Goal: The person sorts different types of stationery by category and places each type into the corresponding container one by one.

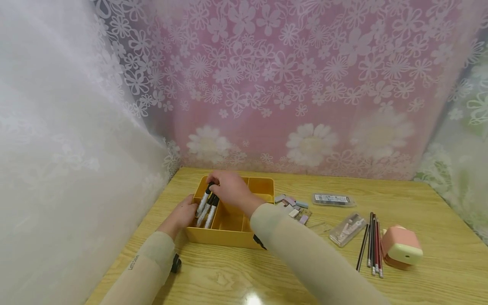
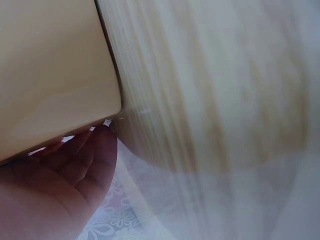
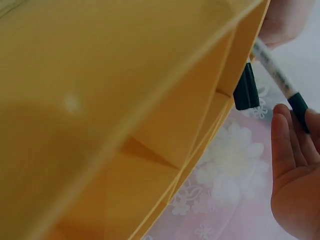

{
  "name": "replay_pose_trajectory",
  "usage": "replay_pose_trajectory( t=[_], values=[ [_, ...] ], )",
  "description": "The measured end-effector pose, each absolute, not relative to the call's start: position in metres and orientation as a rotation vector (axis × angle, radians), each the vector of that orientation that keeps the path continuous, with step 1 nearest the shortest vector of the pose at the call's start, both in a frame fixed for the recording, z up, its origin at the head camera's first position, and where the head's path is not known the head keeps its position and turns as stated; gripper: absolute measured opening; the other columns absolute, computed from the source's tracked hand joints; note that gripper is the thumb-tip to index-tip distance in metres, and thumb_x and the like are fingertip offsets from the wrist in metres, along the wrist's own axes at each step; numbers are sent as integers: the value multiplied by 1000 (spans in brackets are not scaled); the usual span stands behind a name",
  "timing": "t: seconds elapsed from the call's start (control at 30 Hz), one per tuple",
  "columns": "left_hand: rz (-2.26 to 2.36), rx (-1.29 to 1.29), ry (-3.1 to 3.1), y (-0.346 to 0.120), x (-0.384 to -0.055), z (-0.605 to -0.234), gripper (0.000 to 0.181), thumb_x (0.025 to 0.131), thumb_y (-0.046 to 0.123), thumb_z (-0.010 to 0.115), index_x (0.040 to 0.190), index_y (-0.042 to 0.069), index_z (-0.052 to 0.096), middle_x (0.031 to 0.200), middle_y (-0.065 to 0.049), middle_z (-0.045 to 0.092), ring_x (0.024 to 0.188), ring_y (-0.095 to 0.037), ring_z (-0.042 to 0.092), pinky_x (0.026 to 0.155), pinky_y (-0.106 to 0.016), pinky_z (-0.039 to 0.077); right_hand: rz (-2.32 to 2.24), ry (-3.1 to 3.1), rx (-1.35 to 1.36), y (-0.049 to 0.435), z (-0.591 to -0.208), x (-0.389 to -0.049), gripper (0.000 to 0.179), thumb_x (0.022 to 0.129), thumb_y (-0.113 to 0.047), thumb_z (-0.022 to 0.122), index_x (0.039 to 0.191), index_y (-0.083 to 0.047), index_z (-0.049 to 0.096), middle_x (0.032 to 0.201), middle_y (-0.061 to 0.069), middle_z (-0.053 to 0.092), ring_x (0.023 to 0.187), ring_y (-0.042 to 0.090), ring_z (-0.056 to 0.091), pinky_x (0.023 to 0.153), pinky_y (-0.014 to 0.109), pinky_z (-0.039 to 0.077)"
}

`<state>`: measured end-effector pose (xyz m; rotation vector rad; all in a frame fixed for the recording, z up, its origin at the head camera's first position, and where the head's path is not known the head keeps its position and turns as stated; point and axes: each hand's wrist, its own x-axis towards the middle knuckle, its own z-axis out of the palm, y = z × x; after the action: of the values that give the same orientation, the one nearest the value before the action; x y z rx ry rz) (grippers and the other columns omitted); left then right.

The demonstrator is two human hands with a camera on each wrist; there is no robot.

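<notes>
A yellow divided box (image 1: 228,238) stands on the table; white markers with black caps lean in its left compartment, among them a marker (image 1: 211,215) near the divider. My right hand (image 1: 231,189) reaches over the box and pinches another marker (image 3: 272,67) by its dark cap end, between thumb and fingers. That marker is tilted, its lower part in the left compartment. At the box's left side, my left hand (image 1: 184,212) rests against the outer wall. In the left wrist view its slightly bent fingers (image 2: 102,150) touch the wall; the thumb is hidden there.
Right of the box lie small pastel eraser-like blocks (image 1: 293,212), a flat clear case (image 1: 333,199), a compass set case (image 1: 347,229) and several pencils (image 1: 375,245). A pink and cream sharpener-like block (image 1: 402,245) stands at far right. Flowered curtains (image 1: 305,84) hang behind the table.
</notes>
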<state>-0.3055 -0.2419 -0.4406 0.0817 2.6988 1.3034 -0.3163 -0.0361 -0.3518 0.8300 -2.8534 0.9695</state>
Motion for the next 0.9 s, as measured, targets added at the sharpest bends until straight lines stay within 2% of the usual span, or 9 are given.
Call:
replay_pose_trajectory(
  t=[0.13, 0.2, 0.33, 0.47, 0.57, 0.63, 0.7, 0.8, 0.9],
  values=[
    [1338, 83, 2675, -242, -305, -441, 43, 107, 16, 30, 146, 2, 42, 132, -20, 56, 109, -32, 56, 92, -47, 48, 886, -2906, 888, -39, -355, -313, 22, 102, -22, 64, 122, -18, 71, 108, -7, 69, 98, 12, 63, 87, 31, 53],
    [1328, 87, 2682, -242, -305, -440, 43, 107, 16, 30, 146, 3, 42, 136, -21, 55, 114, -33, 55, 96, -50, 46, 870, -2926, 891, -40, -355, -311, 22, 101, -22, 64, 121, -19, 72, 109, -7, 69, 99, 12, 63, 88, 32, 53],
    [1288, 92, 2707, -242, -304, -438, 43, 108, 18, 30, 146, 3, 43, 144, -23, 50, 132, -39, 46, 110, -58, 34, 804, -2964, 901, -43, -357, -310, 22, 102, -22, 63, 122, -20, 72, 114, -7, 70, 103, 14, 64, 90, 33, 53],
    [1277, 91, 2707, -242, -304, -439, 45, 108, 19, 29, 148, 3, 41, 147, -23, 48, 135, -42, 43, 112, -60, 30, 695, -2980, 918, -44, -359, -311, 30, 104, -26, 60, 132, -20, 68, 122, -6, 69, 106, 14, 65, 93, 32, 53],
    [1273, 96, 2715, -242, -304, -440, 46, 108, 19, 29, 149, 2, 40, 146, -23, 49, 134, -41, 45, 112, -60, 32, 685, -2994, 898, -43, -360, -312, 36, 104, -26, 59, 140, -20, 63, 106, -4, 72, 85, 14, 66, 80, 31, 55],
    [1277, 95, 2718, -242, -304, -440, 46, 108, 19, 29, 150, 2, 39, 146, -24, 49, 134, -41, 45, 112, -59, 31, 699, -3002, 870, -42, -359, -313, 38, 105, -26, 58, 142, -22, 60, 94, -5, 70, 72, 14, 61, 70, 30, 52],
    [1279, 96, 2722, -242, -304, -440, 46, 108, 19, 30, 150, 2, 39, 146, -24, 49, 135, -41, 44, 113, -59, 30, 724, -3009, 847, -39, -358, -313, 38, 105, -25, 58, 143, -23, 59, 91, -6, 69, 66, 14, 56, 65, 29, 49],
    [1267, 89, 2728, -242, -304, -440, 47, 107, 19, 30, 150, 2, 39, 147, -24, 48, 137, -42, 42, 114, -60, 28, 720, -3008, 818, -34, -357, -314, 38, 105, -25, 57, 142, -26, 60, 108, -8, 69, 74, 9, 58, 70, 27, 51],
    [1248, 85, 2732, -242, -304, -440, 47, 108, 20, 30, 151, 2, 38, 150, -25, 45, 140, -43, 39, 115, -60, 26, 729, -3015, 799, -28, -356, -315, 37, 105, -24, 56, 141, -26, 61, 120, -6, 68, 83, 9, 61, 74, 29, 53]
  ],
)
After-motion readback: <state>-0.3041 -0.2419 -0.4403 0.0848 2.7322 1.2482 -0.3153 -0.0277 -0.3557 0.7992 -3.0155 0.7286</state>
